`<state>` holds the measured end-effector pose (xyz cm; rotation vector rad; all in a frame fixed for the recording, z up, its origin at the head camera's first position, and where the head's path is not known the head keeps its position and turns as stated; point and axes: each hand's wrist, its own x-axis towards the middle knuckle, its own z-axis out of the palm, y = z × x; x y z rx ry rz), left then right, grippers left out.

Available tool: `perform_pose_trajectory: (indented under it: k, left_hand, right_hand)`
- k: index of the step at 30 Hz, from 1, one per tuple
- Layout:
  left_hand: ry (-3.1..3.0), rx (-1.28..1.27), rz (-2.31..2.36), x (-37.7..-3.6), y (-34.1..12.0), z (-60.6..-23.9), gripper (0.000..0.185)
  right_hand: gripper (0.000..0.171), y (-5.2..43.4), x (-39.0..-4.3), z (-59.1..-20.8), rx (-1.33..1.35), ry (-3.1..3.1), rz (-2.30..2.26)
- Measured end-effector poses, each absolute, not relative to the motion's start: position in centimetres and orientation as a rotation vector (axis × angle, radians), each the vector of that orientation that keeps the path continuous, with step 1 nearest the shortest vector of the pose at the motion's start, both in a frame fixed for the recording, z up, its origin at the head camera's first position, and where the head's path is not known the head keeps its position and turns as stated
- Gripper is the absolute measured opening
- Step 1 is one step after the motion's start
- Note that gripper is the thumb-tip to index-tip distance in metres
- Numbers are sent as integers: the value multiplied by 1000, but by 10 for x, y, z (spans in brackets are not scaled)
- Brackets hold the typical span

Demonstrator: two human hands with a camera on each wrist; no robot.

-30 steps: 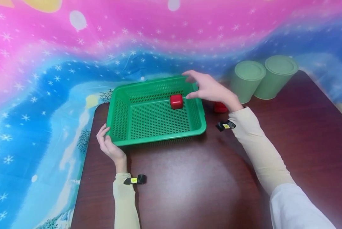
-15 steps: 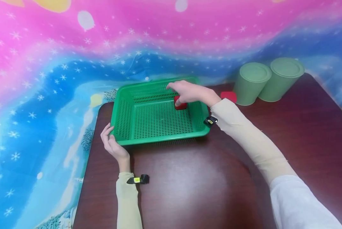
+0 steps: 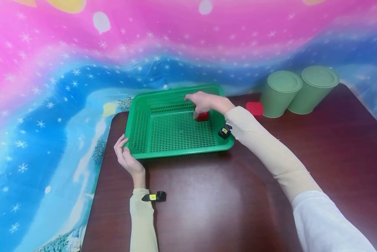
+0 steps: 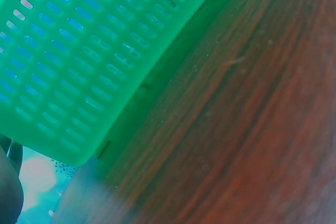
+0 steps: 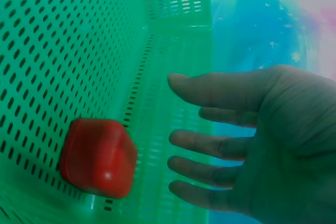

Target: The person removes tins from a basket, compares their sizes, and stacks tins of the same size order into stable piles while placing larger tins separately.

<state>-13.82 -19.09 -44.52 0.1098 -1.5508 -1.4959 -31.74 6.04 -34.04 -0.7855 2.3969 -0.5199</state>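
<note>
Our right hand (image 3: pixel 207 102) hovers open just above the red block (image 5: pixel 98 157) inside the green basket (image 3: pixel 138 126). Our left hand (image 3: pixel 127 159) seems to grip the basket's near corner.

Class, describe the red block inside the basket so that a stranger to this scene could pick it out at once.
Start at the green slotted basket at the far left of the brown table. On its floor near the far right corner, under the open right hand, lies the red block. The other red block sits outside, beside two green canisters.

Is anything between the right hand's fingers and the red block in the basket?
No. In the right wrist view the right hand hovers open beside the red block, with only bare green basket mesh between them.
</note>
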Motion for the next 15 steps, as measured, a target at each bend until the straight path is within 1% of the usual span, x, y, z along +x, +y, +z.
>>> perform_pose_trajectory:
  k: [10,15]
  left_hand:
    - [-1565,99,-1492,-138,-191,-448,34]
    - [-1565,101,-1478,-139,-193,-446,34]
  right_hand:
    - [87,57,-327,-369,-726,2415,-444]
    - [73,53,-328,-372,-730,2459,-278]
